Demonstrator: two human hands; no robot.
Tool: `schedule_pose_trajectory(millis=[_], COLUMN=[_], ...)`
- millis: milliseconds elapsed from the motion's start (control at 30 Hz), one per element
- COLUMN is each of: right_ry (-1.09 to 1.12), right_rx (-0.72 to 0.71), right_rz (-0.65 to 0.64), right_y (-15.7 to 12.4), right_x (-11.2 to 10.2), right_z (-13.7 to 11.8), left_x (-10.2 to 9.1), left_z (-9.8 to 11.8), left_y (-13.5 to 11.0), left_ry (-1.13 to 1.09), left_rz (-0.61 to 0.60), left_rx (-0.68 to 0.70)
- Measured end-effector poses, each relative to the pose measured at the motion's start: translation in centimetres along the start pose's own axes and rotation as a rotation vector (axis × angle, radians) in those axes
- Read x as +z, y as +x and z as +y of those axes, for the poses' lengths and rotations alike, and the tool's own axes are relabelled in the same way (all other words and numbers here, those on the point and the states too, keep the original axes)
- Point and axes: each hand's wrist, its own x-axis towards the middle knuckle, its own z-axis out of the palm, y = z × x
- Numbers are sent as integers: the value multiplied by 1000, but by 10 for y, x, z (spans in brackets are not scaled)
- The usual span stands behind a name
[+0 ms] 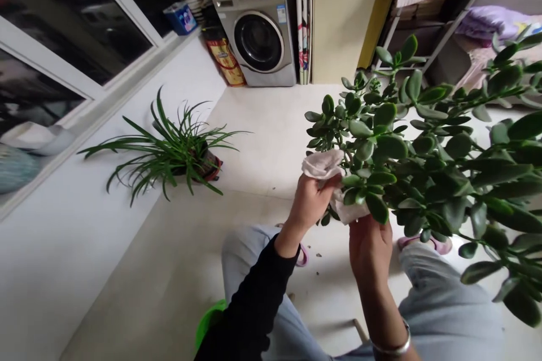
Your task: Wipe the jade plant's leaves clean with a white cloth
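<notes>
Jade plant (pixel 406 146), white cloth (pixel 322 163) clenched in the raised left hand (pixel 311 200), right hand (pixel 370 248) gripping its lower end

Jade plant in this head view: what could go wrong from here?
The left hand pinches a white cloth against the crowded, fleshy leaves of the jade plant, with the right hand just below, so a firm squeeze might snap a leaf off. Small dark bits on the floor could also get trodden in.
</notes>
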Motion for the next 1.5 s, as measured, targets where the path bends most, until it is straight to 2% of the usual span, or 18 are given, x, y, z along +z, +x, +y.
schedule_pose_trajectory(millis=[133,233,333,467,600,700,800,933,1033,1100,1233,1267,1367,1433,1500], right_ry=[-121,-355,-582,-717,-906,-1075,-1098,-946,-848,-831,-805,-796,-572,-320,-194], right_rx=[5,-96,-217,-394,-609,-743,-717,-650,-590,-575,-540,-528,-393,-246,-161], right_rz=[-39,-75,-92,-75,-100,-166,-160,-175,-213,-207,-187,-182,-150,-137,-148], right_y=[18,24,26,26,26,23,18,13,15,19,27,28,28,26,25], right_x=[-2,-10,-19,-32,-41,-41,-38,-45,-55,-58,-50,-45,-28,-16,-7], right_z=[13,22,30,33,27,16,9,15,23,22,10,6,-1,-4,-7], left_x=[4,3,1,1,2,1,0,1,1,1,3,4,7,9,9], left_z=[-3,-1,4,6,9,14,16,11,4,-1,-11,-13,-15,-14,-13], left_y=[8,10,9,1,-8,-14,-18,-18,-20,-27,-53,-58,-62,-58,-52], left_ry=[-45,16,95,137,221,312,333,373,407,443,454,383,218,278,399], left_rz=[-80,-119,-154,-101,-65,-79,-73,84,133,153,349,351,140,53,60], left_rx=[-156,-207,-110,21,174,201,182,210,254,241,181,179,264,297,329])
